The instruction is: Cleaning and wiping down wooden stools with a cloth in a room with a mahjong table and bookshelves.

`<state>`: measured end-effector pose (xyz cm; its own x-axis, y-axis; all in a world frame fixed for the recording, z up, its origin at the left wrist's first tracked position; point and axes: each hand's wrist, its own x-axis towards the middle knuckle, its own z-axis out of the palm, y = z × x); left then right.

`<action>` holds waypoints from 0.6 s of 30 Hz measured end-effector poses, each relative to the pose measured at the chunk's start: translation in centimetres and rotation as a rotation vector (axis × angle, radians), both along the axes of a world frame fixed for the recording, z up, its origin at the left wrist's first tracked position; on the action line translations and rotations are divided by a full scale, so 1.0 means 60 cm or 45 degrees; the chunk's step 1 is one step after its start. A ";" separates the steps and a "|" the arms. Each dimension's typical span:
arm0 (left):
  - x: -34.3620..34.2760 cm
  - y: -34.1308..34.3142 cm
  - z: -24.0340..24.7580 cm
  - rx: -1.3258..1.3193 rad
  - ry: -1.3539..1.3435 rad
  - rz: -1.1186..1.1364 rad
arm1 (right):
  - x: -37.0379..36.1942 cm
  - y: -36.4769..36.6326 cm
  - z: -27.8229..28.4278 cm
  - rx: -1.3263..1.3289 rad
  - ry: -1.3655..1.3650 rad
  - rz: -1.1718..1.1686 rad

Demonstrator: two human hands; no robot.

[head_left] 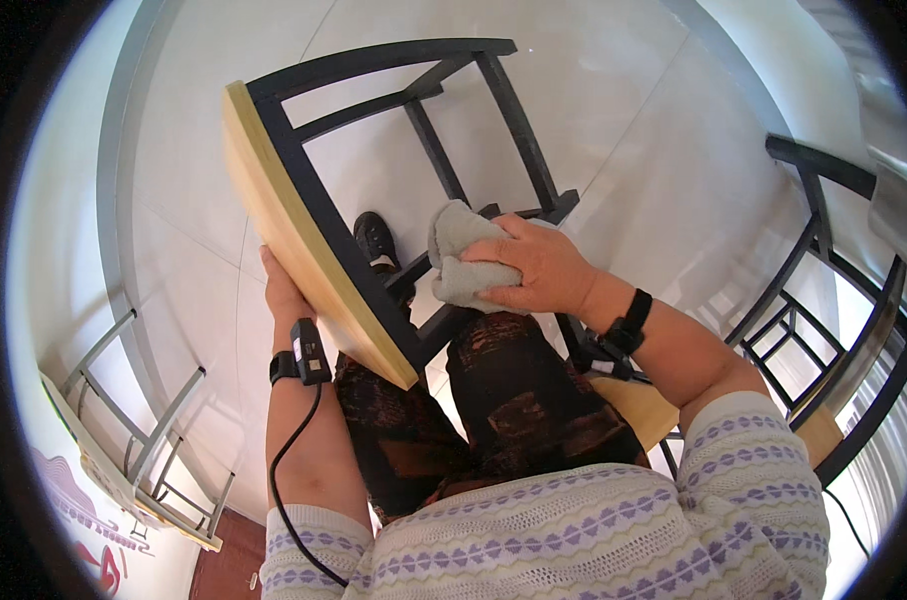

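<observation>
A stool with a pale wooden seat (314, 240) and black legs is tipped on its side in front of me, its legs pointing away to the right. My left hand (286, 288) grips the seat from its left side, with part of the fingers out of sight behind the wood. A folded grey cloth (459, 255) is bunched in my right hand (546, 265), whose fingers are closed around it. The cloth presses against the black frame (444, 325) near the lower leg joint, just above my knees. It hides part of that bar.
Black-framed chairs (814, 240) stand at the right. Grey metal legs (164, 420) of other furniture are at the left. Beside my right thigh is another pale wooden seat (634, 405). My shoe (374, 237) rests on the tiled floor (634, 150) beyond the stool.
</observation>
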<state>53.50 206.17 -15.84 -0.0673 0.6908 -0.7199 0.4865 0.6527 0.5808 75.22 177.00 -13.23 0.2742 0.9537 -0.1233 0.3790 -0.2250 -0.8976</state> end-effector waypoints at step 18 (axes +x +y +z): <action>0.021 -0.021 0.022 0.016 0.005 0.192 | 0.005 0.038 0.058 0.215 0.111 -0.054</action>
